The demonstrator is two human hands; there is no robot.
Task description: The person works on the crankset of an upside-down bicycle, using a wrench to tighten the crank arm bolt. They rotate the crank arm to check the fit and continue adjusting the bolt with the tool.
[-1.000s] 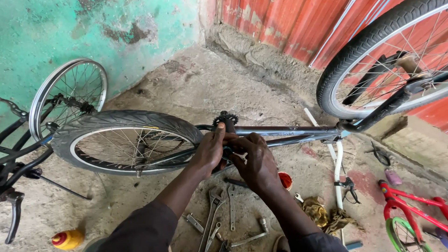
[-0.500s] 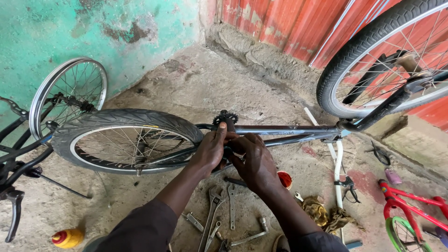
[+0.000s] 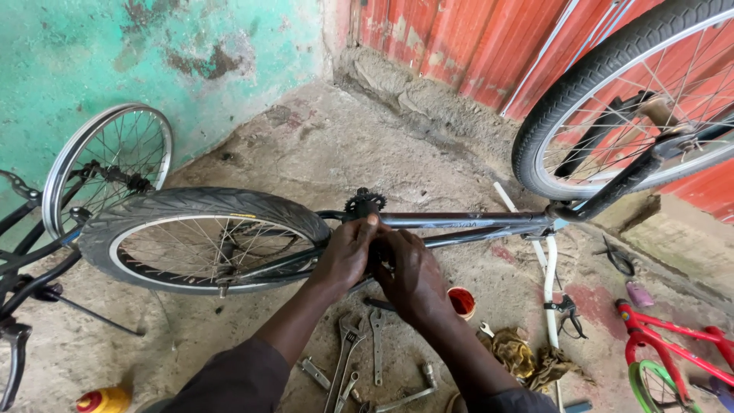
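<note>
Lots of worn metal and rubber on rough concrete

Bike frame (image 3: 459,220) is glossy painted metal, the tyre (image 3: 206,205) matt treaded rubber, wrenches (image 3: 359,344) dull steel (scuffed), the rag (image 3: 520,356) grimy cloth, the green wall (image 3: 153,53) flaking paint.

This is a small bicycle repair workshop on rough ground. Steel spanners (image 3: 359,352) lie at the bottom centre, a loose spoked wheel (image 3: 107,164) leans on the peeling green wall (image 3: 153,53) at the upper left.
</note>
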